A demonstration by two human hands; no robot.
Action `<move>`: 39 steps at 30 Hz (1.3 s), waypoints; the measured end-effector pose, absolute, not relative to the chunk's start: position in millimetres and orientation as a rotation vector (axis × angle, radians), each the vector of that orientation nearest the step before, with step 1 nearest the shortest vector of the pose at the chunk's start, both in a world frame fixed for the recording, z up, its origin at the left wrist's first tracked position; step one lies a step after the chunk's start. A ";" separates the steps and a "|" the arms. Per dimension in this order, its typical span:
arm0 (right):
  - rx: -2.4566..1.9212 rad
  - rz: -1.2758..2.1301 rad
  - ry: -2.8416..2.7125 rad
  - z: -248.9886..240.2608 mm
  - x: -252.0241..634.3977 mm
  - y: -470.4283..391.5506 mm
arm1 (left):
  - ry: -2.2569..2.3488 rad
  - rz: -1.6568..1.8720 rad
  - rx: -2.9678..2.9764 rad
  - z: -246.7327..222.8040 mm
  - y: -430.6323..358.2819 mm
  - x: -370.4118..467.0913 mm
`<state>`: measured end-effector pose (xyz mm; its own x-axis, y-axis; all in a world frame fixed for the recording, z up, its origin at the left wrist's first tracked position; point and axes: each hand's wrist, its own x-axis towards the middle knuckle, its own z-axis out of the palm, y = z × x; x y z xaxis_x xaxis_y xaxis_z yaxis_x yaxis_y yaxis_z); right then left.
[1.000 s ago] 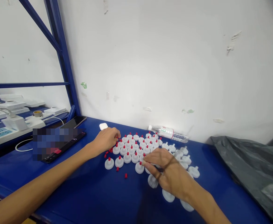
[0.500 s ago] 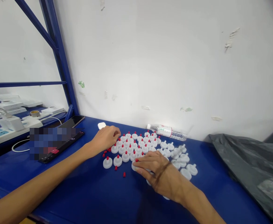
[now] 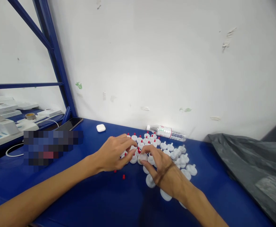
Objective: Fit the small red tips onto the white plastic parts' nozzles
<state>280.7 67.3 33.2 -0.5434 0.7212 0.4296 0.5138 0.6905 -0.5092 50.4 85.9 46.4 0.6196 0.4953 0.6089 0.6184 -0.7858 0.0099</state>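
Observation:
My right hand grips a white round cap with a nozzle by its edge, thumb and forefinger curled round it. At its near end shows a small red tip. My left hand hovers just left of that tip, fingers bent and thumb a little apart from them, with nothing visible between. Behind and beneath both hands stand several white caps with red tips on their nozzles; my left hand hides part of this group. Under and beyond my right hand lie several bare white caps.
Two loose red tips, one a red plug, lie in front on the blue table. A plastic bottle lies against the wall. A white case and a phone sit left; a dark grey bag covers the right.
My left hand has come right and nearer, from the back left of the caps to beside my right hand. My right hand has lifted slightly, holding a white cap. The view has shifted a little.

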 end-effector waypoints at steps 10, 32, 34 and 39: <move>-0.917 0.525 -2.178 28.9 276.5 66.4 | -1.075 -0.496 -2.786 42.7 76.9 60.5; -0.954 0.125 -2.056 40.4 290.5 78.5 | -2.081 -0.594 -2.218 55.9 143.7 -2.6; -0.895 0.240 -2.131 36.3 279.2 71.6 | -2.084 -0.483 -2.259 50.7 142.6 -2.1; -0.779 0.337 -2.279 24.5 267.4 62.5 | -2.062 -0.323 -2.297 46.3 138.8 -3.3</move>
